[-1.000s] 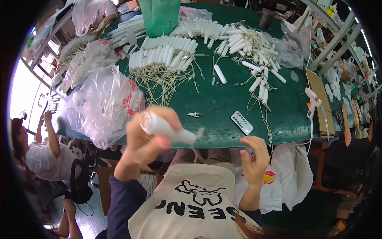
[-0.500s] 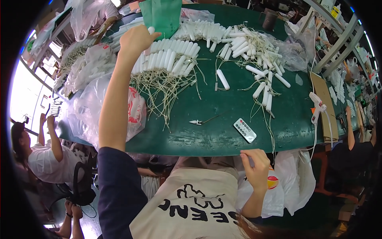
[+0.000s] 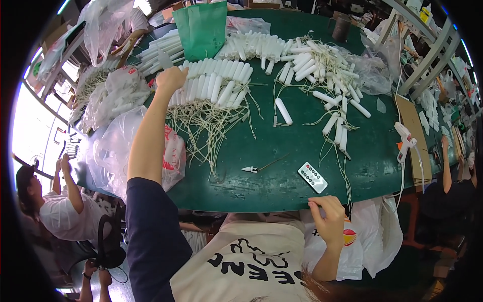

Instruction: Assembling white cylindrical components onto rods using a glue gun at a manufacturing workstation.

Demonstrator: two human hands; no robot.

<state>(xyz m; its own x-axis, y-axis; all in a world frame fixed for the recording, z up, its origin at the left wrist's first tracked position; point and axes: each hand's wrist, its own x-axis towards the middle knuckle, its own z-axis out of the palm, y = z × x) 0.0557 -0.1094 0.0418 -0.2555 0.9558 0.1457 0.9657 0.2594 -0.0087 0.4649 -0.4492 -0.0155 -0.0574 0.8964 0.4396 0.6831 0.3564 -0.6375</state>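
Here, left hand (image 3: 171,79) at white tubes (image 3: 216,88), wires (image 3: 198,118) trailing

Tabletop (image 3: 271,136) well lit; left glare; edges bent, perhaps soft.

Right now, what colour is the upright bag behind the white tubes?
Green upright bag, clearest in the head view.

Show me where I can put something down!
Bare table lies between the lone white tube and the remote, and between the right-hand cords and the glue gun. Tube piles crowd the far side; plastic bags crowd the left.
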